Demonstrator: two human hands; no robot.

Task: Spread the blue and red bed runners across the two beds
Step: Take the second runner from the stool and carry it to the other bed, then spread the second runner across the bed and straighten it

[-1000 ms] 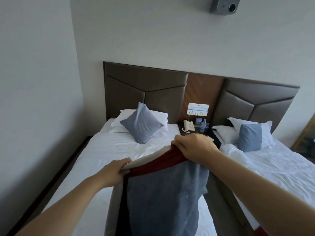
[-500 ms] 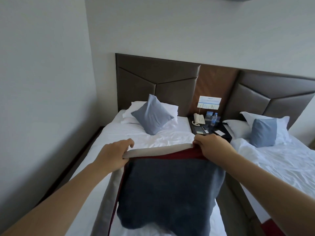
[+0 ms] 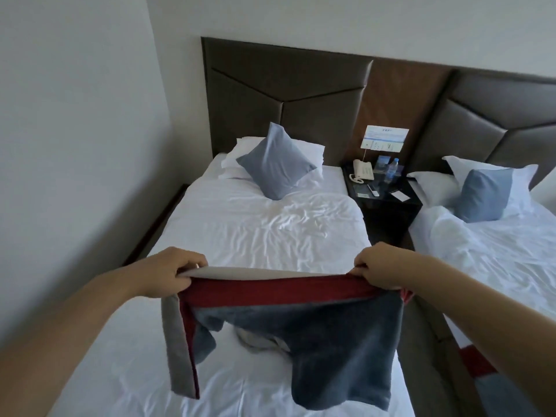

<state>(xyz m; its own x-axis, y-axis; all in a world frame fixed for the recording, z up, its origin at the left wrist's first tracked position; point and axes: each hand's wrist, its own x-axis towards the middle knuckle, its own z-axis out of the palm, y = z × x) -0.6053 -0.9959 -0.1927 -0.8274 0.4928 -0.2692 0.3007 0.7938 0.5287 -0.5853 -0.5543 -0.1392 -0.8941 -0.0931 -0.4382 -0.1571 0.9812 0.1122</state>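
Change: the hands have drawn apart, and the runner's top edge, slanted a second ago, now runs taut and level between them.
Left hand: at 9 o'clock of the runner, fingers curled over the grey-and-red edge, pinching it.
Right hand: at 3 o'clock, fingers closed round the other end of the same edge.
Runner: held in the air over the foot half of the left bed, partly folded. Grey backing is on top, then a red band, with the blue face hanging toward 6 o'clock.
Against half a second ago: the blue then hung as one flat panel. Now it is rumpled, with a gap showing white sheet.
Meaning: by my reading, the unfolding has begun but nothing is laid. The runner looks ready to be opened out and set down across the bed.
Right bed: at 3 o'clock. A red-and-blue patch at 5 o'clock is probably the second runner. I cannot tell how far it is spread.
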